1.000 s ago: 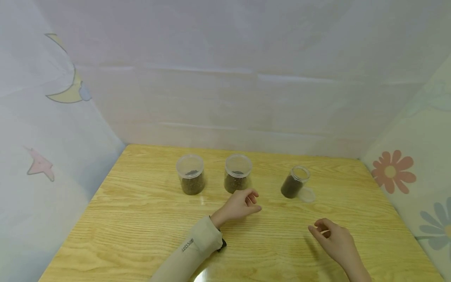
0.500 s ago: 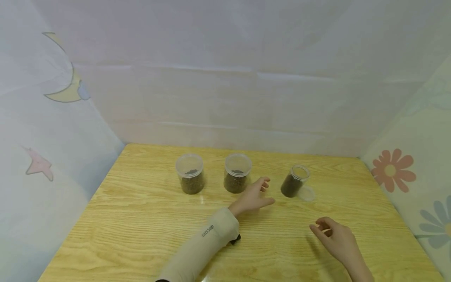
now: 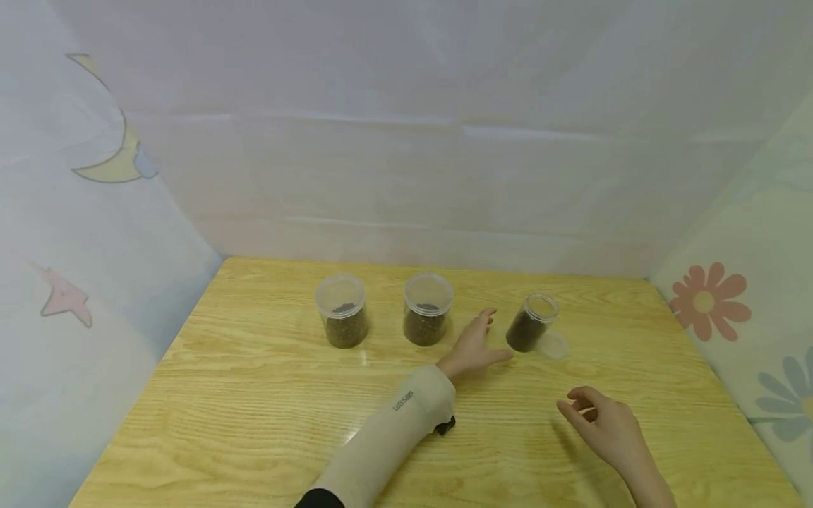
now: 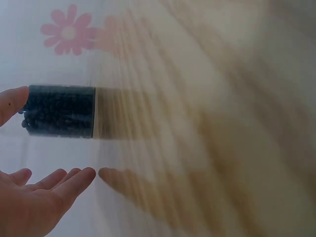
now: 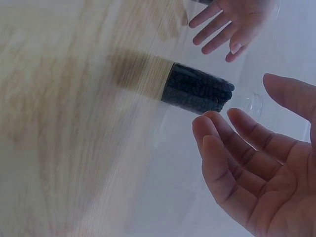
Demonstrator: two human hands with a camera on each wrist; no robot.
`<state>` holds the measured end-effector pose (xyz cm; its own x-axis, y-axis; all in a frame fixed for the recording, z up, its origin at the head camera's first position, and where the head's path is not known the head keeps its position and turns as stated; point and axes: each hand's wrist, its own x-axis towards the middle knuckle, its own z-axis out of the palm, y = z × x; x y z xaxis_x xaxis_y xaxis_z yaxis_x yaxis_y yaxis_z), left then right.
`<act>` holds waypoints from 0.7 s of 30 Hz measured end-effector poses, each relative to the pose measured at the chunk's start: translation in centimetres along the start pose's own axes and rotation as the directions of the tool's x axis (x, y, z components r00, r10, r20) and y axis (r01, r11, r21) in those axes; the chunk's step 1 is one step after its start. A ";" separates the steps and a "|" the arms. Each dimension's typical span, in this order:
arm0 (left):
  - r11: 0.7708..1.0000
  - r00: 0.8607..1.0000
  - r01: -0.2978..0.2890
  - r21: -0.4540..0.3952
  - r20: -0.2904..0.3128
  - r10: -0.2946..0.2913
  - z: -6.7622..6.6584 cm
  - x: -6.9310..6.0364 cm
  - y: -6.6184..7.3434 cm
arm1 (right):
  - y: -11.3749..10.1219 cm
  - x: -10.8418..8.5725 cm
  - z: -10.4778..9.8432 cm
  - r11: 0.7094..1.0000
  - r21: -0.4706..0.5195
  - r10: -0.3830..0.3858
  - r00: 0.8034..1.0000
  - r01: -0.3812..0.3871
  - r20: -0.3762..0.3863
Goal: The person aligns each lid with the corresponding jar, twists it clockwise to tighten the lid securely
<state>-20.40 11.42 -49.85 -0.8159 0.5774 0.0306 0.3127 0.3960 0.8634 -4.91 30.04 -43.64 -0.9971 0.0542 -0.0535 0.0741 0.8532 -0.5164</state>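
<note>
A narrow clear jar of dark beans stands upright and uncovered on the right side of the table. Just left of it is my left hand, thumb and fingers spread apart, holding nothing. In the left wrist view the jar's dark beans show between the thumb and the fingers, with a gap to the fingers. My right hand hovers nearer the front, fingers loosely bent and holding nothing. A round translucent lid lies beside the jar's base.
Two wider clear jars, the left one and the middle one, stand further left, each partly filled with dark contents. Fabric walls rise behind and beside the wooden table.
My left hand has moved right, from in front of the middle jar towards the narrow jar, and its fingers have spread. My right hand has barely moved.
</note>
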 end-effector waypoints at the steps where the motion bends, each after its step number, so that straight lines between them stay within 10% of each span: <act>1: 1.000 1.000 0.000 -0.004 0.002 0.000 0.2 0.2 0.0 | 0.0 0.0 0.0 1.000 0.001 0.000 1.000 0.000 -0.002; 21: 0.998 0.998 0.062 0.026 0.001 -0.062 1.9 3.2 1.1 | 0.2 -0.3 0.1 1.000 0.020 0.016 1.000 -0.016 -0.004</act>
<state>-21.76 15.07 -49.72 -0.8334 0.5522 -0.0235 0.2738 0.4494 0.8504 -4.57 30.15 -43.76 -0.9959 0.0701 -0.0579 0.0902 0.8415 -0.5327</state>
